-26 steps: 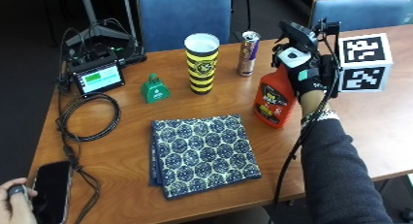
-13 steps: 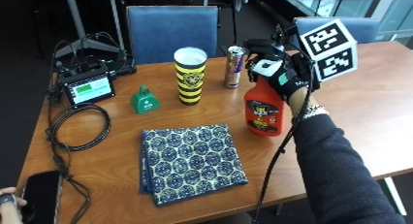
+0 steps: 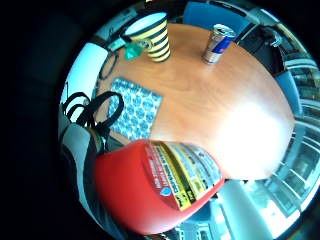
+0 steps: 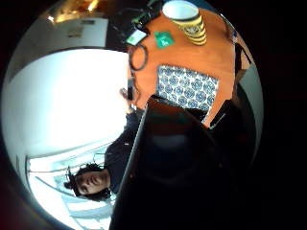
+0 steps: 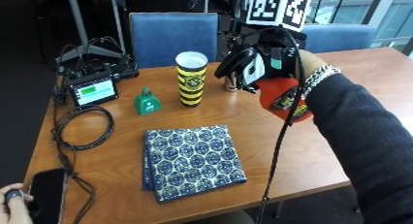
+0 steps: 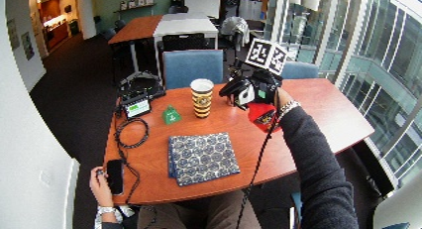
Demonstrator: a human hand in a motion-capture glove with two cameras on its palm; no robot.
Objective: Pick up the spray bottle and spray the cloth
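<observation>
Cup [image 5: 192,78] behind cloth [image 5: 192,161] — bottle [image 5: 284,99] right

This is an office or meeting area. Wooden desks [image 6: 330,105] with blue chairs [image 6: 192,65] stand in a row on dark carpet beside a tall glass wall [image 6: 369,45], and shelving lines the far end.

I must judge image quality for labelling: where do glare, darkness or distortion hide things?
Little finger side palm view: glare whitens part of the table; the spray bottle bulges large. Thumb side palm view: a dark shape hides the middle, and a bright white area lies beside the table; the patterned cloth shows. Outside view: evenly lit; right hand clear.
</observation>
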